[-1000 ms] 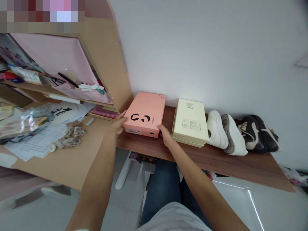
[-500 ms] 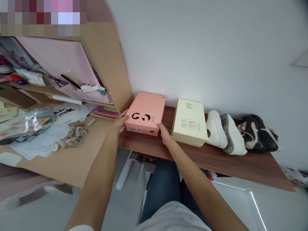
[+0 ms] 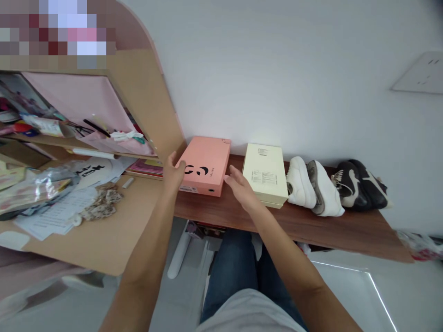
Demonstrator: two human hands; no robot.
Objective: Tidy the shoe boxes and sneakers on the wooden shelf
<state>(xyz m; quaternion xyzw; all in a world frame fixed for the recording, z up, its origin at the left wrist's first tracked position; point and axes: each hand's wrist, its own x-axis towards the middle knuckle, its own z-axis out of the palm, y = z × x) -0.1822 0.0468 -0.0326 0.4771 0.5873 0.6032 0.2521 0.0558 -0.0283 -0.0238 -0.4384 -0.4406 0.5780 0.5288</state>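
A pink shoebox [image 3: 209, 159] with black lettering lies flat on the brown wooden board [image 3: 214, 212] against the wall. At its left side is my left hand [image 3: 173, 173], fingers apart, thumb over the near left corner. My right hand [image 3: 240, 186] hovers by the box's right side with thumb and fingers spread, gripping nothing. To the right of that hand sits a cream shoebox [image 3: 266, 170], its lid closed. Beyond it a pair of white sneakers [image 3: 301, 184] rests on edge, and then a pair of black sneakers [image 3: 360, 184] with pale markings.
On the left, a desk [image 3: 138, 226] carries papers [image 3: 51, 212], plastic bags and a patterned scrunchie [image 3: 104, 203]. Its tan side panel [image 3: 155, 110] rises close to the pink box. A wall socket [image 3: 422, 74] is at the upper right. Below the board, a white roll [image 3: 180, 256] leans.
Both hands have let go of the pink shoebox's near corners and opened. My right hand has moved slightly away from it. The view has shifted a little to the right.
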